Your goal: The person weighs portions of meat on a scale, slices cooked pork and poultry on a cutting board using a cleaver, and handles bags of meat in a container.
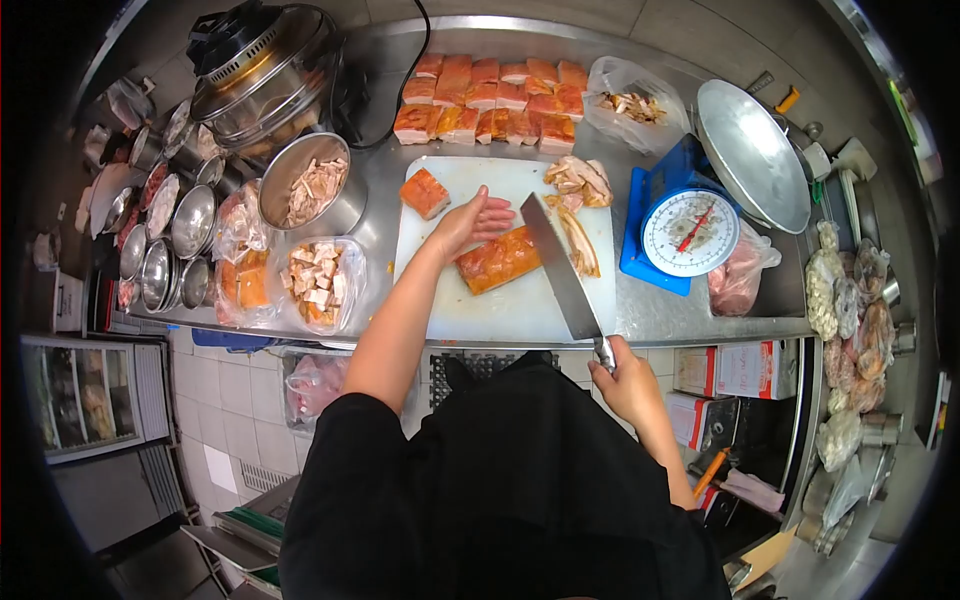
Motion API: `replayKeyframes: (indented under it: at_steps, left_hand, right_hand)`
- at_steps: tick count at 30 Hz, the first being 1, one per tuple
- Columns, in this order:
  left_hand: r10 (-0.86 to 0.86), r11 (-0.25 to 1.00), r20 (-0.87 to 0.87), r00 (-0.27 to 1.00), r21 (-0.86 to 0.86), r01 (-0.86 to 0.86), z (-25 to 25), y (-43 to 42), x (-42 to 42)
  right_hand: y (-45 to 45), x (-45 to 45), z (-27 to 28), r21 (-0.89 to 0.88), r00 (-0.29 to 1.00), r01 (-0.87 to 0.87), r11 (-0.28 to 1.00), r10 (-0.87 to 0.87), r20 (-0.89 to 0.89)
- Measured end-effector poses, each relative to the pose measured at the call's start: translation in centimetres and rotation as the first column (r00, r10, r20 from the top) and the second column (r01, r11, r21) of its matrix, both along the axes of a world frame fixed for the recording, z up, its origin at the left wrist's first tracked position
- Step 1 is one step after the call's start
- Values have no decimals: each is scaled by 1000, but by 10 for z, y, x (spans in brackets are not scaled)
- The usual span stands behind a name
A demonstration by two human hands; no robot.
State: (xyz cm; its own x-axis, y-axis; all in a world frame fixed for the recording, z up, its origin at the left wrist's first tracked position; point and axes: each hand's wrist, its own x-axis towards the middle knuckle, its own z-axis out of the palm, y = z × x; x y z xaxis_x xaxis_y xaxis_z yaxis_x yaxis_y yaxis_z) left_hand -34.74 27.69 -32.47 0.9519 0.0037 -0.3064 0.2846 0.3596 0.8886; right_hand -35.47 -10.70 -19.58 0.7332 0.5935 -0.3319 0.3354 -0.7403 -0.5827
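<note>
My right hand [628,380] is wrapped round the handle of a broad-bladed kitchen knife [562,270]. The blade points away from me, at the right end of a slab of roast pork with browned skin [500,260]. My left hand [472,222] is open, its fingers stretched out along the far side of that slab; whether it touches the meat I cannot tell. Beneath lies a white cutting board [450,318]. A square pork block [425,193] sits at its far left, a pile of trimmed pieces [580,180] at its far right, and a long strip [580,248] right of the blade.
Rows of pork blocks [490,95] line the back of the steel counter, beside a plastic bag of scraps [638,105]. At right stands a blue dial scale [690,232] with a metal pan [752,150]. A pot of sliced meat [315,190] and a bag of cubes [320,285] are left.
</note>
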Motion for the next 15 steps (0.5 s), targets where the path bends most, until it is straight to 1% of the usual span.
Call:
replayKeyframes:
  at_steps: [1, 2, 3, 4, 5, 6, 7, 9, 11, 13, 15]
  left_hand:
    - [163, 972, 12, 987, 170, -163, -7, 1, -7]
    - [316, 889, 52, 947, 333, -314, -12, 1, -13]
    - [315, 890, 49, 948, 332, -313, -11, -5, -23]
    - [325, 797, 157, 933, 485, -360, -12, -15, -37]
    - [313, 674, 265, 912, 614, -410, -10, -25, -51]
    - [306, 705, 213, 928, 604, -371, -9, -33, -59]
    - [308, 706, 212, 928, 602, -372, -10, -39, -63]
    - [228, 482, 435, 871, 727, -489, -9, -47, -65]
    - [227, 473, 464, 857, 716, -513, -9, -50, -61]
    - [156, 385, 482, 862, 774, -503, -10, -48, -59]
    - [142, 361, 502, 853, 776, -517, -12, -46, -59]
  right_hand:
    - [3, -5, 7, -4, 1000, -2, 1000, 2, -3]
    - [6, -9, 14, -17, 999, -36, 999, 37, 25]
    - [9, -12, 17, -30, 996, -69, 997, 71, 52]
    - [12, -14, 18, -32, 996, -68, 997, 69, 49]
    - [15, -16, 19, -37, 990, -104, 994, 107, 87]
    - [17, -18, 19, -44, 981, -142, 989, 146, 125]
    - [19, -20, 19, -47, 981, -143, 989, 148, 125]
    - [24, -23, 19, -66, 978, -167, 984, 174, 117]
    - [27, -26, 20, -82, 976, -177, 981, 186, 116]
    - [31, -27, 23, -96, 973, -189, 977, 200, 119]
    - [33, -30, 26, -136, 971, -199, 970, 214, 109]
